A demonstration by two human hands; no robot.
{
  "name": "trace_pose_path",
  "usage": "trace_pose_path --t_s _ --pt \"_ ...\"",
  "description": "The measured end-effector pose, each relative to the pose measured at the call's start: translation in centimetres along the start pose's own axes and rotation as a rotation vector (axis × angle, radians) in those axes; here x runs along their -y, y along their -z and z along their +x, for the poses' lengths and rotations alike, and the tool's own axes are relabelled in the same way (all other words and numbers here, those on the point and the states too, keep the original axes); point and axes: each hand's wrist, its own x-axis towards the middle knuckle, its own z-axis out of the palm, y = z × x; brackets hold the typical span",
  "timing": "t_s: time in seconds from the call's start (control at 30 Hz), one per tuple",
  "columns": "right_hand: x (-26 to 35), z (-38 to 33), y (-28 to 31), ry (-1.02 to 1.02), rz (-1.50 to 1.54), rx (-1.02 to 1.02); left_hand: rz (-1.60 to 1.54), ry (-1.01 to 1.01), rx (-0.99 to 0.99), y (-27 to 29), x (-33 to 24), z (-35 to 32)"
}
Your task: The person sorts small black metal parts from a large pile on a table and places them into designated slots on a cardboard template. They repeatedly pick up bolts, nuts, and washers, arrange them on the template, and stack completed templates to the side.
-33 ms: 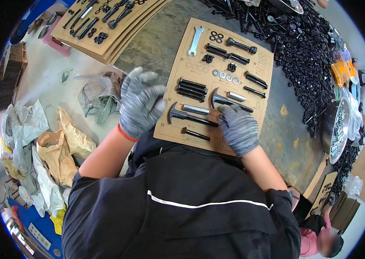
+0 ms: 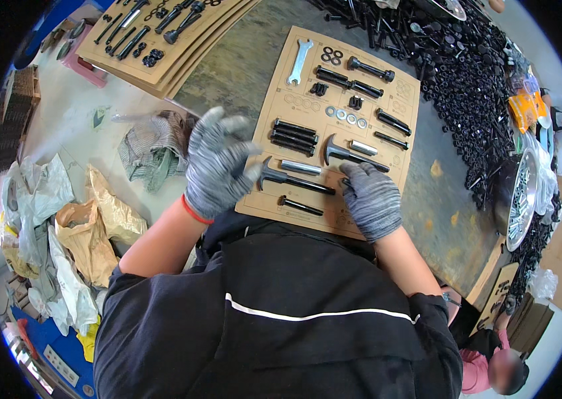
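My left hand (image 2: 218, 163), in a grey knit glove, hovers beside the left edge of a brown cardboard board (image 2: 271, 206). Its fingers are apart and slightly blurred, with nothing in them. Over the board's lower right part, my gloved right hand (image 2: 371, 199) has its fingers drawn together; a small dark bit shows at the fingertips, too little to name. Closest to that hand are two black hooked pieces, a left one (image 2: 294, 181) and a right one (image 2: 354, 156), each beside a silver sleeve (image 2: 301, 167). Below the left one lies a short black bolt (image 2: 301, 206).
Farther up the board sit an open-end wrench (image 2: 300, 63), silver washers (image 2: 341, 114), black rings (image 2: 332, 56) and black bolts (image 2: 294, 136). Filled boards (image 2: 161, 80) are stacked at the upper left. Loose black hardware (image 2: 460, 100) heaps along the right, near a metal bowl (image 2: 524, 199).
My right hand's fingertips have drawn back slightly from the silver sleeve, toward the lower right. My left hand has shifted a little to the right. The parts on the board look unchanged.
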Motion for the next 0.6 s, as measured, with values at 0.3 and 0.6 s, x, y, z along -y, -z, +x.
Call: trace_pose_path --t_s 0.3,0.6 --pt "-5.9 -5.5 -0.7 0.015 0.083 -0.252 -0.088 -0.107 0.418 -2.2 -4.2 -1.1" --pt "-6.6 -5.3 -1.3 0.01 0.148 -0.341 -0.055 -0.095 0.389 -2.3 -4.5 -2.0"
